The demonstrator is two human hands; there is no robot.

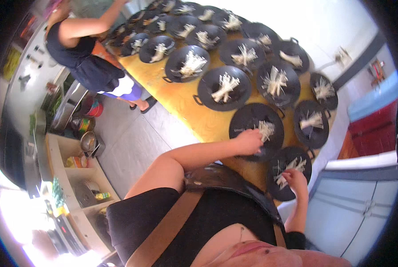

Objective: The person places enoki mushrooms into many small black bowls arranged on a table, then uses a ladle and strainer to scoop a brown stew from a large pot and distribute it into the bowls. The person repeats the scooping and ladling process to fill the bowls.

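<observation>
My left hand point(250, 142) reaches over a black wok-shaped pan point(240, 125), against a bunch of enoki mushrooms point(266, 130). The back of the hand hides whether its fingers grip the bunch. Lower right, my right hand point(295, 182) pinches pale strands of another enoki bunch point(290, 167) in the nearest black pan point(285, 195). Beside these two, a further pan point(310, 138) holds an enoki bunch point(311, 120) lying on its side. Another bunch point(225, 87) rests in the pan point(224, 103) ahead of my left hand.
Rows of similar two-handled pans with enoki cover the yellow tabletop point(182, 108). Another person point(82, 63) stands at the far left side, an arm raised. Wooden shelving point(82, 172) with cookware lines the left; a pale blue cabinet point(349, 207) stands close on the right.
</observation>
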